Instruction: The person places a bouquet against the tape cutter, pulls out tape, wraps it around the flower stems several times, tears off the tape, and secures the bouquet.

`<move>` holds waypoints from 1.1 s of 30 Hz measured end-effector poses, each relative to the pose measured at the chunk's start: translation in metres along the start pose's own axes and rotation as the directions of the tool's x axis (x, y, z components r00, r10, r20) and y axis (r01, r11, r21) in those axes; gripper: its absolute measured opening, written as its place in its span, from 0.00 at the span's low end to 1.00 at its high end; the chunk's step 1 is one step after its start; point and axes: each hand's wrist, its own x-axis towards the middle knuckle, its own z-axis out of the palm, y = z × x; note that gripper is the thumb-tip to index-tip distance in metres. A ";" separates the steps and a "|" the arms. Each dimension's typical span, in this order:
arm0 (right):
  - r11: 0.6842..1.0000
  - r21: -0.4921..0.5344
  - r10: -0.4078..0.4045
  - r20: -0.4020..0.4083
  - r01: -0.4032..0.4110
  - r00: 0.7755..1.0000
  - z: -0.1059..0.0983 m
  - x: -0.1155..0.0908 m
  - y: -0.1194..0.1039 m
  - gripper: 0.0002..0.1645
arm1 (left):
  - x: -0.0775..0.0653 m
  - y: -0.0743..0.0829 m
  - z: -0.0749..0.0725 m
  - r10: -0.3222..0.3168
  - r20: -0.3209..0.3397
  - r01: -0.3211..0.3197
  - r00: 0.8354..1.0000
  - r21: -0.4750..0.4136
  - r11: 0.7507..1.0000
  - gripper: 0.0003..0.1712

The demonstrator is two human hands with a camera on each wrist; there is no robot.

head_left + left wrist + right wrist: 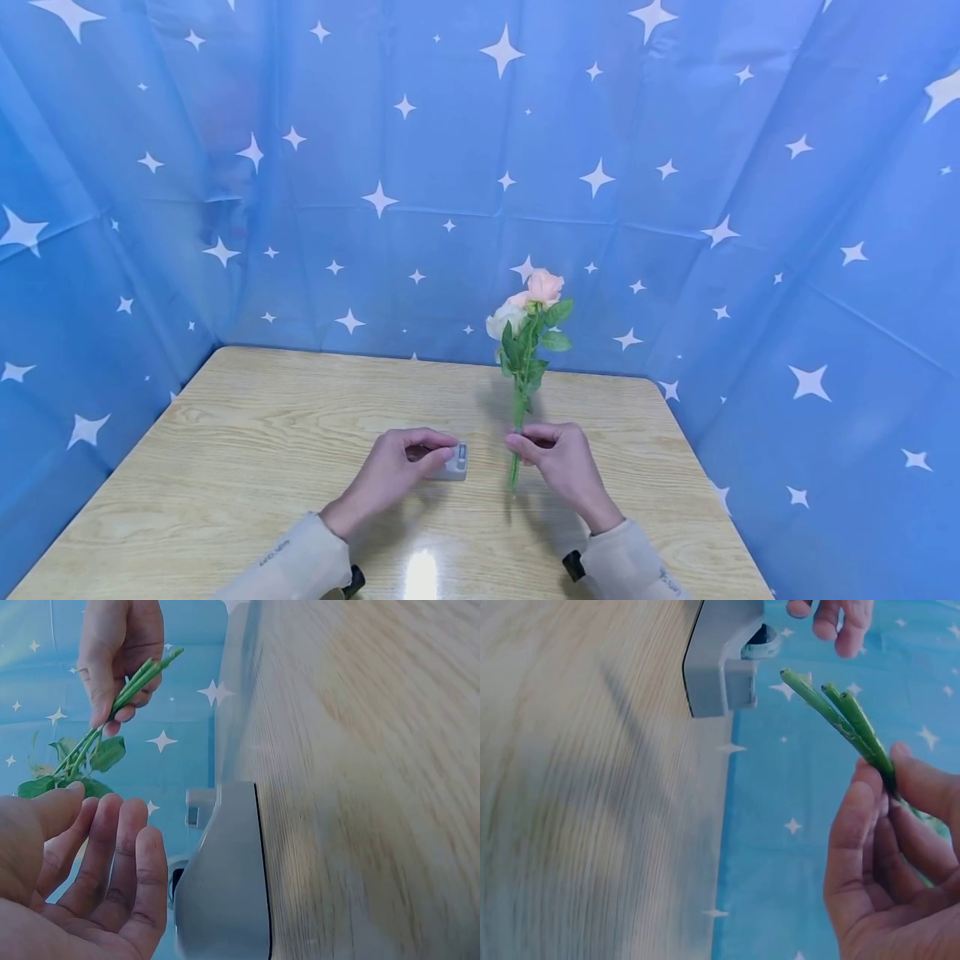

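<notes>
My right hand [561, 460] pinches the green stems of a small bunch of roses [545, 286], pink and white with green leaves, upright above the table. In the right wrist view the cut ends of the stems [840, 712] stick out past the thumb and forefinger. My left hand [401, 467] hovers at a grey tape dispenser [454, 467], partly covering it in the head view. Loosely bent fingers [142, 877] on that hand show nothing between them in the left wrist view. The dispenser stands on the table, with part of a tape roll [762, 646] visible on it.
The wooden table [247, 467] extends to either side of both hands. A blue curtain with white stars [450, 125] hangs behind it and along both sides. Light reflects off the table's front part.
</notes>
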 end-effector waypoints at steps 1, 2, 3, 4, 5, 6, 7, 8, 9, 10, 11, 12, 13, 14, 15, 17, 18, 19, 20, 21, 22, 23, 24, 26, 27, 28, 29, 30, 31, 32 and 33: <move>1.000 -0.003 0.005 -0.003 -0.005 1.000 -0.001 0.000 0.001 0.10 | 0.000 0.000 -0.001 -0.004 -0.003 0.004 1.000 0.002 1.000 0.14; 1.000 -0.009 0.011 -0.007 -0.011 1.000 -0.002 0.000 0.002 0.10 | 0.000 -0.001 -0.002 -0.007 -0.004 0.007 1.000 0.005 1.000 0.14; 1.000 -0.012 0.018 -0.011 -0.018 1.000 -0.003 -0.001 0.002 0.10 | 0.000 -0.001 -0.004 -0.010 -0.006 0.010 1.000 0.007 1.000 0.14; 1.000 -0.019 0.020 -0.016 -0.020 1.000 -0.004 -0.001 0.003 0.11 | 0.000 -0.001 -0.005 -0.012 -0.008 0.012 1.000 0.013 1.000 0.14; 0.999 -0.023 0.024 -0.019 -0.024 1.000 -0.005 -0.001 0.004 0.11 | 0.000 -0.001 -0.006 -0.015 -0.009 0.015 1.000 0.016 1.000 0.14; 0.999 -0.027 0.030 -0.022 -0.031 0.999 -0.006 -0.001 0.005 0.11 | 0.000 -0.001 -0.008 -0.018 -0.011 0.018 1.000 0.021 1.000 0.15; 0.999 -0.033 0.035 -0.025 -0.035 0.999 -0.007 -0.001 0.006 0.11 | 0.000 -0.001 -0.009 -0.021 -0.014 0.022 1.000 0.025 0.999 0.15; 0.999 -0.041 0.035 -0.029 -0.036 0.999 -0.008 -0.001 0.007 0.10 | -0.001 -0.002 -0.010 -0.024 -0.016 0.024 1.000 0.031 0.999 0.15; 0.998 -0.050 0.035 -0.033 -0.037 0.999 -0.009 -0.001 0.008 0.11 | -0.001 -0.002 -0.011 -0.026 -0.020 0.026 0.999 0.036 0.999 0.15; 0.997 -0.061 0.038 -0.037 -0.041 0.999 -0.011 -0.001 0.010 0.10 | -0.001 -0.002 -0.012 -0.026 -0.024 0.027 0.999 0.044 0.999 0.14; 0.996 -0.071 0.043 -0.040 -0.045 0.998 -0.012 -0.001 0.011 0.10 | -0.001 -0.003 -0.014 -0.027 -0.026 0.029 0.999 0.046 0.999 0.14; 0.995 -0.082 0.044 -0.044 -0.047 0.998 -0.014 -0.001 0.012 0.09 | -0.001 -0.003 -0.015 -0.030 -0.030 0.031 0.999 0.053 0.998 0.14; 0.995 -0.093 0.044 -0.048 -0.048 0.998 -0.016 -0.001 0.014 0.09 | -0.002 -0.003 -0.016 -0.031 -0.035 0.033 0.999 0.060 0.998 0.14; 0.994 -0.102 0.044 -0.051 -0.049 0.998 -0.017 -0.001 0.015 0.10 | -0.002 -0.003 -0.018 -0.035 -0.040 0.037 0.999 0.067 0.997 0.13; 0.992 -0.113 0.047 -0.057 -0.054 0.997 -0.019 -0.001 0.017 0.09 | -0.002 -0.003 -0.019 -0.038 -0.046 0.041 0.998 0.074 0.996 0.13; 0.990 -0.126 0.050 -0.064 -0.058 0.997 -0.023 -0.001 0.019 0.08 | -0.002 -0.004 -0.022 -0.044 -0.059 0.049 0.997 0.095 0.994 0.13; 0.989 -0.133 0.052 -0.068 -0.060 0.996 -0.024 -0.001 0.020 0.08 | -0.002 -0.005 -0.023 -0.049 -0.069 0.056 0.996 0.109 0.992 0.12; 0.988 -0.140 0.053 -0.071 -0.062 0.996 -0.026 -0.001 0.022 0.07 | -0.003 -0.005 -0.024 -0.054 -0.080 0.063 0.995 0.120 0.991 0.11; 0.987 -0.148 0.053 -0.074 -0.064 0.996 -0.027 -0.001 0.023 0.07 | -0.002 -0.006 -0.025 -0.058 -0.089 0.069 0.994 0.129 0.989 0.11; 0.986 -0.154 0.055 -0.077 -0.066 0.996 -0.029 -0.001 0.023 0.07 | -0.002 -0.006 -0.027 -0.060 -0.099 0.074 0.993 0.139 0.988 0.11; 0.985 -0.158 0.054 -0.078 -0.066 0.995 -0.031 -0.002 0.024 0.07 | -0.002 -0.007 -0.028 -0.063 -0.107 0.078 0.992 0.147 0.986 0.10; 0.984 -0.163 0.055 -0.080 -0.067 0.995 -0.032 -0.002 0.025 0.07 | -0.002 -0.008 -0.029 -0.065 -0.116 0.083 0.991 0.153 0.985 0.10; 0.983 -0.170 0.054 -0.083 -0.067 0.995 -0.033 -0.002 0.026 0.07 | -0.002 -0.009 -0.031 -0.068 -0.123 0.087 0.990 0.156 0.984 0.10; 0.981 -0.183 0.053 -0.088 -0.068 0.995 -0.036 -0.003 0.027 0.07 | -0.002 -0.012 -0.034 -0.064 -0.132 0.085 0.989 0.162 0.983 0.11; 0.980 -0.190 0.051 -0.089 -0.067 0.995 -0.037 -0.003 0.027 0.08 | -0.002 -0.013 -0.035 -0.061 -0.136 0.084 0.989 0.164 0.983 0.11; 0.978 -0.199 0.050 -0.092 -0.068 0.995 -0.039 -0.003 0.028 0.08 | -0.002 -0.014 -0.037 -0.058 -0.137 0.080 0.989 0.166 0.983 0.11; 0.976 -0.209 0.050 -0.094 -0.069 0.994 -0.040 -0.004 0.028 0.09 | -0.002 -0.015 -0.039 -0.053 -0.140 0.077 0.989 0.173 0.982 0.12; 0.973 -0.221 0.054 -0.098 -0.074 0.994 -0.042 -0.004 0.028 0.09 | -0.002 -0.016 -0.041 -0.049 -0.144 0.075 0.988 0.180 0.981 0.12; 0.970 -0.229 0.056 -0.098 -0.077 0.994 -0.043 -0.004 0.029 0.09 | -0.002 -0.017 -0.043 -0.047 -0.149 0.075 0.988 0.189 0.979 0.12; 0.967 -0.240 0.058 -0.100 -0.080 0.993 -0.044 -0.004 0.029 0.09 | -0.003 -0.018 -0.046 -0.044 -0.153 0.074 0.987 0.198 0.977 0.11; 0.965 -0.250 0.060 -0.103 -0.084 0.993 -0.045 -0.004 0.030 0.09 | -0.003 -0.019 -0.049 -0.040 -0.157 0.073 0.987 0.209 0.975 0.11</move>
